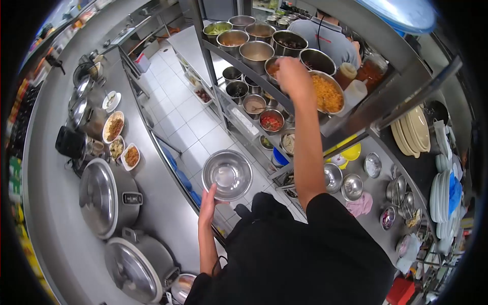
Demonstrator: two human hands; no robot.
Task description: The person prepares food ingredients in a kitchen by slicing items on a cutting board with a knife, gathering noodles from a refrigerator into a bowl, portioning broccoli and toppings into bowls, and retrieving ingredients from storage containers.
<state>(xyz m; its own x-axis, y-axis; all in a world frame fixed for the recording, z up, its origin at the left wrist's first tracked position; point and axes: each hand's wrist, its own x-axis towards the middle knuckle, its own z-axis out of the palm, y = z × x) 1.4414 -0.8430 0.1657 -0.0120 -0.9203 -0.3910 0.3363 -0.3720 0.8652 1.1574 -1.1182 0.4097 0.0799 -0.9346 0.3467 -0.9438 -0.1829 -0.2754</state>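
My left hand (207,202) grips the rim of a shiny metal mixing bowl (227,175), which looks empty and is held out over the tiled floor. On the upper rack, my right hand (293,76) is over a metal pot with orange-red contents (273,68). Its fingers are curled together, and whatever they hold is hidden from me. Close to the right wrist stands a pot of chopped orange food (327,93). Other metal pots surround the hand, among them one with dark contents (288,42) and one with pale brown liquid (256,51).
A lower shelf holds more pots, one with chopped red food (271,121). Large lidded cookers (99,198) and small dishes of food (113,126) line the left counter. Stacked plates (441,195) and metal bowls (352,187) are at right. A person in grey (323,43) is behind the rack.
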